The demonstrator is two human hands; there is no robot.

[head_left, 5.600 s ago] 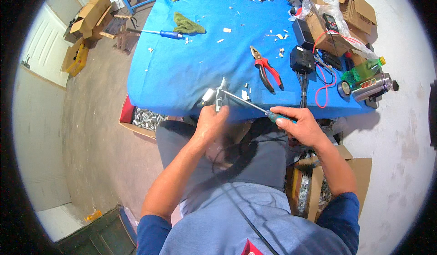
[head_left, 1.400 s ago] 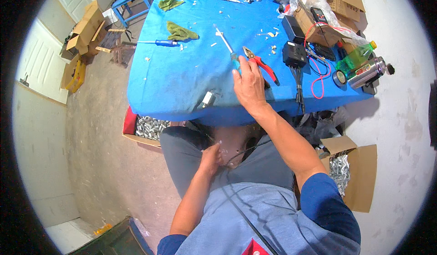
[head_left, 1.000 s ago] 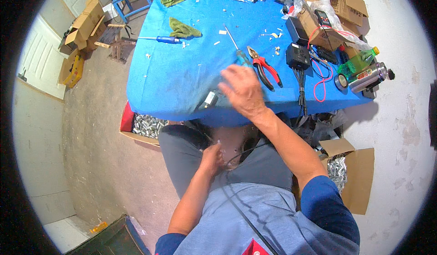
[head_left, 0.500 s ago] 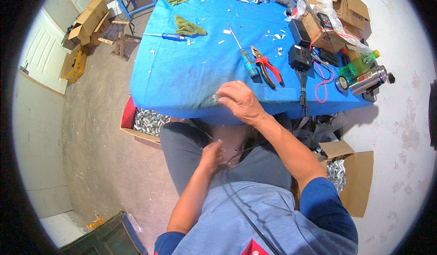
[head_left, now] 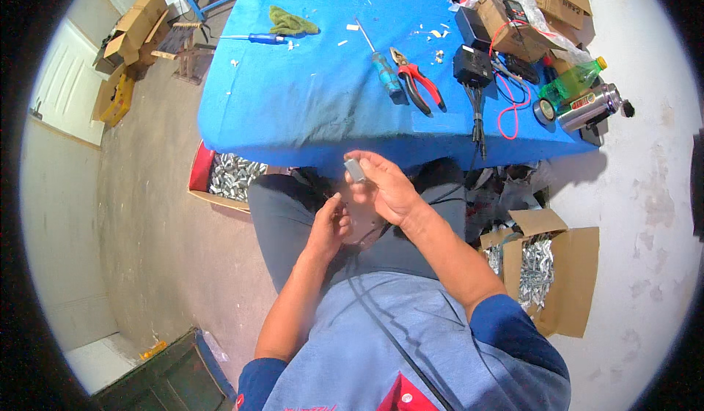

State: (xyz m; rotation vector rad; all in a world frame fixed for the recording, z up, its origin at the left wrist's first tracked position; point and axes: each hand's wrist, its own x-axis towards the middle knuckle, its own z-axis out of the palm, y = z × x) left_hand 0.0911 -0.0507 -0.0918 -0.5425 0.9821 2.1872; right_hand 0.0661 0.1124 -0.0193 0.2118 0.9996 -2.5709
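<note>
My right hand [head_left: 385, 191] is pinched on a small grey rectangular part [head_left: 355, 170], held just off the table's front edge, over my lap. My left hand [head_left: 330, 224] is just below and left of it, fingers curled; what they hold, if anything, is too small to make out. On the blue-covered table [head_left: 264, 103] above my hands lie a screwdriver with a teal handle [head_left: 385, 72] and red-and-black pliers [head_left: 417, 85], side by side.
The table also bears a blue screwdriver [head_left: 264, 38], green rags [head_left: 292, 21], black boxes with cables [head_left: 472, 65], a green bottle [head_left: 568, 85] and a steel flask [head_left: 590, 107]. Cartons of metal parts stand on the floor at left [head_left: 235, 180] and right [head_left: 535, 272].
My right hand has let go of the teal screwdriver, picked up the small part from the table and drawn it back toward me. My left hand has risen slightly toward it.
</note>
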